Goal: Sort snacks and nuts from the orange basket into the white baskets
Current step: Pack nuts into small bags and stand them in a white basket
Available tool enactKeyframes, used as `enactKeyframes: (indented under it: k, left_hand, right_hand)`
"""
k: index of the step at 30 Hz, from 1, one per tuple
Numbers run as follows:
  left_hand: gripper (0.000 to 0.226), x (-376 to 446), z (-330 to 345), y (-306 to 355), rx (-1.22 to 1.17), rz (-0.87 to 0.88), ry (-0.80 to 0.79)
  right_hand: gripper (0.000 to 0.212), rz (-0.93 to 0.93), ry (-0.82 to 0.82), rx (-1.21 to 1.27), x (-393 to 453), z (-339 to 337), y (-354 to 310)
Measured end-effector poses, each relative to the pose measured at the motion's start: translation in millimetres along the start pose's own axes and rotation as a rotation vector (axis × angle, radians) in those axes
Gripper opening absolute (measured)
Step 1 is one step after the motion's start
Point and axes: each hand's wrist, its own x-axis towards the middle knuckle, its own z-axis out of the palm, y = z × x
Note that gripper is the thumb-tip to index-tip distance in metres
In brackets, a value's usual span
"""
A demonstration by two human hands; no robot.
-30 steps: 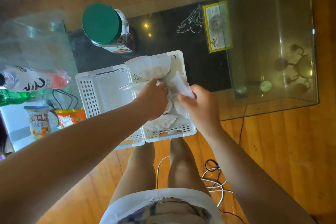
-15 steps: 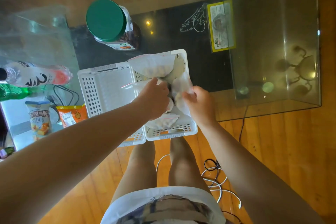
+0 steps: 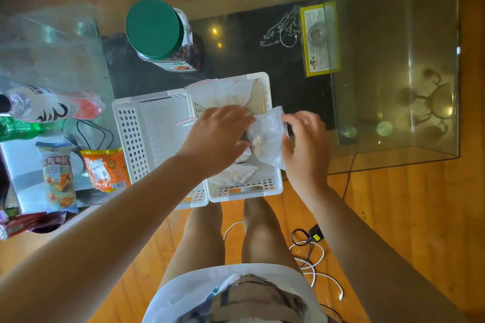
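Change: right hand (image 3: 304, 144) has opened, fingers spread beside the clear bag (image 3: 267, 136); earlier it pinched it.
Left hand (image 3: 217, 136): flat, open, pressing bags into the right white basket (image 3: 262, 191).
Meaning: bag likely placed.

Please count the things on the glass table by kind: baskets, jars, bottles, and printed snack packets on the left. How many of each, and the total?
White baskets: 2
Green-lidded jar: 1
Bottles: 2
Printed snack packets: 2
Total: 7
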Motion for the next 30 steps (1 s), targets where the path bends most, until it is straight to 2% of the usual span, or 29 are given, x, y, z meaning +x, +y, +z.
enactKeyframes:
  k: [3,5,7,10,14,20,23,27,30]
  left_hand:
    - [0.025,-14.4,-1.2,-10.0,-0.091,-0.231,0.063]
    - [0.017,-24.2,2.7,-18.2,-0.120,-0.318,0.070]
    - [0.017,-30.7,7.2,-24.5,-0.122,-0.308,0.041]
    - [0.035,-29.5,13.9,-28.7,-0.080,-0.187,-0.015]
    - [0.051,-7.3,15.5,-28.9,-0.037,-0.125,-0.048]
    - [0.051,27.2,16.3,-31.3,-0.180,-0.291,-0.090]
    - [0.053,31.7,17.7,-32.7,-0.175,-0.295,-0.108]
    - [0.047,17.6,15.5,-34.8,-0.262,-0.260,0.071]
    - [0.044,-11.4,10.0,-46.3,-0.351,-0.277,0.219]
  right_hand:
    - [0.032,-0.278,-0.118,-0.121,-1.5,11.6,-13.4]
    - [0.045,-0.343,-0.297,-0.247,-1.9,24.5,-12.9]
    - [0.064,-0.320,-0.472,-0.334,-1.8,34.6,-1.5]
    - [0.074,-0.238,-0.577,-0.393,-2.2,43.3,28.0]
    - [0.075,-0.228,-0.596,-0.404,-1.6,41.6,46.8]
    - [0.077,-0.238,-0.624,-0.400,2.1,41.8,51.2]
    - [0.077,-0.212,-0.619,-0.380,1.1,41.5,45.6]
    - [0.072,-0.147,-0.566,-0.342,2.4,39.7,31.3]
    - [0.052,-0.040,-0.461,-0.248,6.9,35.5,9.1]
